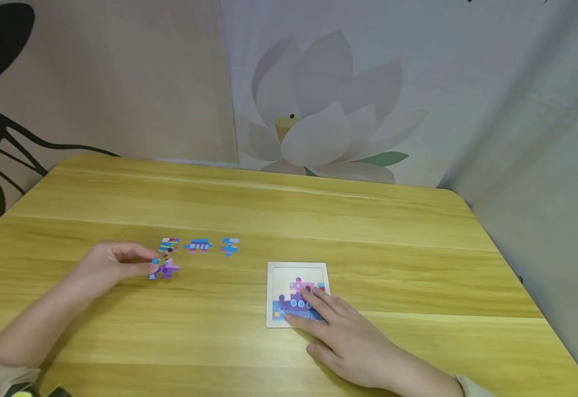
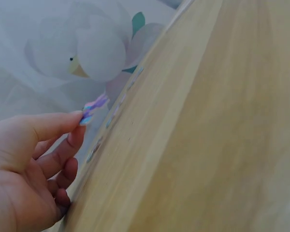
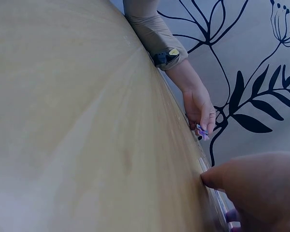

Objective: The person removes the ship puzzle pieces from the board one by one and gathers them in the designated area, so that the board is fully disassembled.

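Between thumb and fingertips my left hand (image 1: pixel 105 267) pinches a purple jigsaw piece (image 1: pixel 167 269) with blue and pink on it. In the left wrist view that piece (image 2: pixel 94 108) is raised off the tabletop. My right hand (image 1: pixel 356 342) lies over a square white puzzle frame (image 1: pixel 270 275), its fingers spread and fairly straight on the partly filled picture. Purple, pink and blue pieces (image 1: pixel 295 303) fill the lower part of the frame; the fingers hide its lower right. In the right wrist view the frame (image 3: pixel 203 166) appears edge-on beside the right thumb (image 3: pixel 212 178).
Three loose pieces lie in a row beyond the left hand: a multicoloured piece (image 1: pixel 169 245), a blue and purple piece (image 1: pixel 199 246) and a blue and orange piece (image 1: pixel 230 246). The wooden table (image 1: pixel 209 342) meets a flower-printed wall (image 1: pixel 328 110) at its far edge.
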The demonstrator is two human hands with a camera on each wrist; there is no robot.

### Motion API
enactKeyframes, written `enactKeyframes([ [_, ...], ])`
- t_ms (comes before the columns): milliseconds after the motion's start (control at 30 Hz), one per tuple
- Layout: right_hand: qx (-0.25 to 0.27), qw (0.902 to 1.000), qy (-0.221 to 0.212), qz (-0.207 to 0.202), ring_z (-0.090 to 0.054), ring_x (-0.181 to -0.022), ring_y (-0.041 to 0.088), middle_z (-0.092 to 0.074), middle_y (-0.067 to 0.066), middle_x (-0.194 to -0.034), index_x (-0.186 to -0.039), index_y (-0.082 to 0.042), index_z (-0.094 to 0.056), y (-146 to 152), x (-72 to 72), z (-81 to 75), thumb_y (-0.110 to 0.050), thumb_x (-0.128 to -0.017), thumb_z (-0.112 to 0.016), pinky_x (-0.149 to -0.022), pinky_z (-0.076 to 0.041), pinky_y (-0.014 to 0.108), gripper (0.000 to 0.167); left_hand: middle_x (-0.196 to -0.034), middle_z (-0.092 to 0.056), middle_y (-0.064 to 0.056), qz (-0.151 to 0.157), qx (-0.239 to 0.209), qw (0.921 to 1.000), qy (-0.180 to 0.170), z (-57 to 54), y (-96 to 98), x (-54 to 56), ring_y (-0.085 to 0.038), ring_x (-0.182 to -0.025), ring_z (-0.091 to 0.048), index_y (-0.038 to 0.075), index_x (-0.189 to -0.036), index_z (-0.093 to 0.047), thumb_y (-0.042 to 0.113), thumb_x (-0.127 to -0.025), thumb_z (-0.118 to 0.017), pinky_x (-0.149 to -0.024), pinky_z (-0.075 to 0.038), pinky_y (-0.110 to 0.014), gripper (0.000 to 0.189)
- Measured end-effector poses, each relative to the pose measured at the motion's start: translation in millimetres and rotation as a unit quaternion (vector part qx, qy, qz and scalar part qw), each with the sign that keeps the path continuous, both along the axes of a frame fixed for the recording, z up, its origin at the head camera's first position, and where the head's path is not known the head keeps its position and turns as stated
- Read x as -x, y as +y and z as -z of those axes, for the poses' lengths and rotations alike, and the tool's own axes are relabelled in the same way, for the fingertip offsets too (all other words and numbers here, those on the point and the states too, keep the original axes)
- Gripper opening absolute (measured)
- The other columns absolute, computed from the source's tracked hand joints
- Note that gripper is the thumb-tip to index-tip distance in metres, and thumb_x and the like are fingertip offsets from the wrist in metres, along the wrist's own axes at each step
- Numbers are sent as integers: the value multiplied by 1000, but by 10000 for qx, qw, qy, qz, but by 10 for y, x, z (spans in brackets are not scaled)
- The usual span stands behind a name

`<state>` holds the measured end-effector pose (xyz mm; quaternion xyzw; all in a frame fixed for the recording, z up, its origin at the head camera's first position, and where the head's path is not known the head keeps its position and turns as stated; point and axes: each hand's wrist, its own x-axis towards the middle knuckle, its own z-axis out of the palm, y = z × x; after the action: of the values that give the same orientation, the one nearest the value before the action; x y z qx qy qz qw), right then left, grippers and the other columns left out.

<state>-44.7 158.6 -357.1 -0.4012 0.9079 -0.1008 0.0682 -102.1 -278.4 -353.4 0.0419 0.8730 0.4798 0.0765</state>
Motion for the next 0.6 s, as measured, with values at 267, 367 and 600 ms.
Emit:
enactKeyframes([
  [267,-63,10000,2,1,-11,-143,29,-12,6,-159,-149,-36,-31,-5,6,5,-38,-102,-41,-110,-21,49,48,-103,-69,-6,-95,335,9994,1,49,-43,38,-9,-88,-60,4,-106,-72,29,-85,-74,-71,-50,-27,32],
  [367,-62,10000,-7,4,-11,-143,29,-12,5,-159,-149,-37,-31,-5,6,5,-38,-102,-41,-110,-21,49,47,-104,-68,-9,-80,472,9988,113,63,-31,46,-9,-87,-60,5,-104,-73,26,-85,-74,-69,-51,-26,29],
  [600,-12,10000,13,-8,-12,-143,28,-13,5,-159,-148,-36,-33,-3,-1,-1,-38,-102,-42,-110,-21,49,47,-99,-68,-9,-42,884,9956,315,61,-2,51,-17,-85,-59,5,-102,-73,21,-84,-75,-66,-50,-27,24],
])
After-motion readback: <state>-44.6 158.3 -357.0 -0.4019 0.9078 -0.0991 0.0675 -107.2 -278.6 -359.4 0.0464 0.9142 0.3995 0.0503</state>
